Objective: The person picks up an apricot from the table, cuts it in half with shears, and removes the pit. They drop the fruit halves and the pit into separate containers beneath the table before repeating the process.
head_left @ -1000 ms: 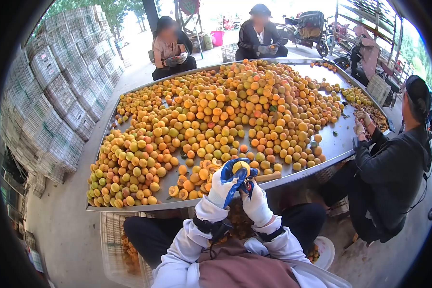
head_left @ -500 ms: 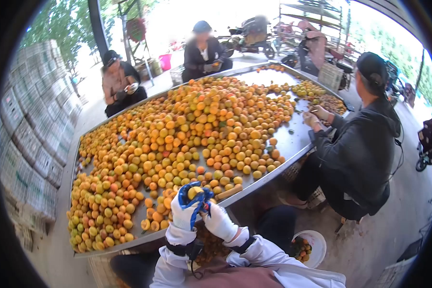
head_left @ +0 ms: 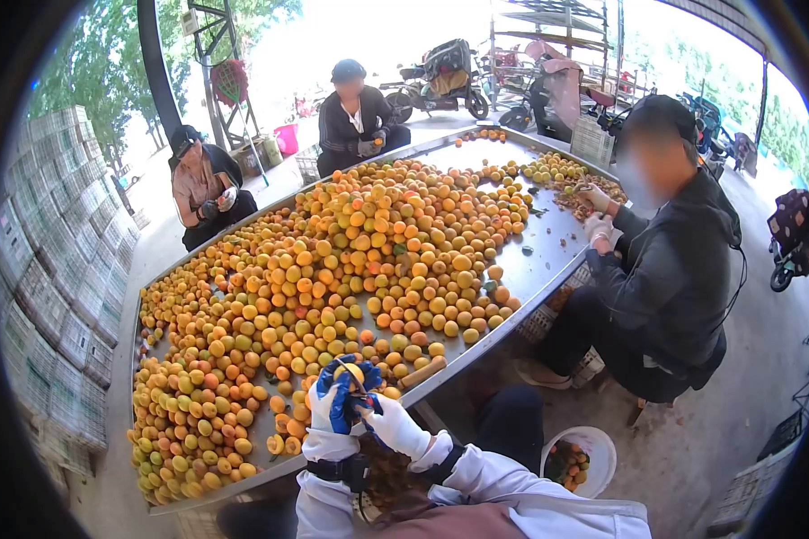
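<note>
My left hand (head_left: 333, 401), in a white glove with blue coating, is closed round an orange-yellow fruit (head_left: 349, 374) at the table's near edge. Against it is my right hand (head_left: 394, 426), in a white glove, its fingers closed near the fruit; what they hold is too small to name. Many orange and yellow fruits (head_left: 377, 216) lie heaped on the metal table (head_left: 548, 260). A tan block (head_left: 422, 373) rests on the near rim, just right of my hands.
A white bucket (head_left: 604, 458) with fruit stands on the floor at lower right. One person (head_left: 674, 242) sits at the table's right side, two people (head_left: 211, 184) at its far side. Stacked crates (head_left: 54, 287) rise at the left.
The view has shifted, so the table and people appear displaced. My hands stay together at the fruit, with the right fingers drawn closer to it. The person at the right has turned the head.
</note>
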A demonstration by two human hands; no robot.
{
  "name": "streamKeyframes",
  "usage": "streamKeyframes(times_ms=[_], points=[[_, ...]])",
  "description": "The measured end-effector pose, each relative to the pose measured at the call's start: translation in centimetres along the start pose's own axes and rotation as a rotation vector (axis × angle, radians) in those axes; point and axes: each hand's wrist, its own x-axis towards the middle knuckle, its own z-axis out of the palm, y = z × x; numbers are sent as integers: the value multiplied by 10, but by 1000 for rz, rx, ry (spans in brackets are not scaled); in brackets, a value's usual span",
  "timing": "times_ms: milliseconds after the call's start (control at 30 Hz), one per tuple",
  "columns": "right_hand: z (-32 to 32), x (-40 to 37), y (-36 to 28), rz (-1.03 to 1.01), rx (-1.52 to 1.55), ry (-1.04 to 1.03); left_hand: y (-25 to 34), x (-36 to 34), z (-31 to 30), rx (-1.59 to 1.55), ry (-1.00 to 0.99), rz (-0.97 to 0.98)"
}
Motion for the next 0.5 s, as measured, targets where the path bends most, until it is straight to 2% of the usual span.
streamKeyframes(times_ms=[67, 100, 133, 200, 233, 267, 333, 367, 433, 467, 500], points=[[-4, 3, 8, -370, -315, 252, -8, -1, -21, -61, 175, 112], [-6, -4, -20, -234, -277, 232, 8, -12, 9, -208, 351, 74], [-7, 0, -25, -236, -275, 236, 6, -12, 5, -206, 346, 73], [-8, 4, -33, -351, -209, 244, -3, -16, -12, -55, 288, 19], [-8, 1, -42, -299, -155, 183, 2, -21, -14, 130, 183, -26], [-11, 4, -33, -297, -158, 189, 0, -22, -7, 217, 224, -75], [-21, 14, -8, -372, -365, 112, -14, -18, -24, 395, 89, 42], [-22, 14, -10, -360, -282, 59, -17, -15, -29, 391, 89, 40], [-20, 13, -6, -354, -315, 65, -16, -14, -33, 701, -69, 210], [-20, 13, -5, -354, -347, 73, -12, -15, -31, 699, -70, 208], [-19, 12, -4, -419, -311, 53, -6, -14, -29, 916, -166, 514]])
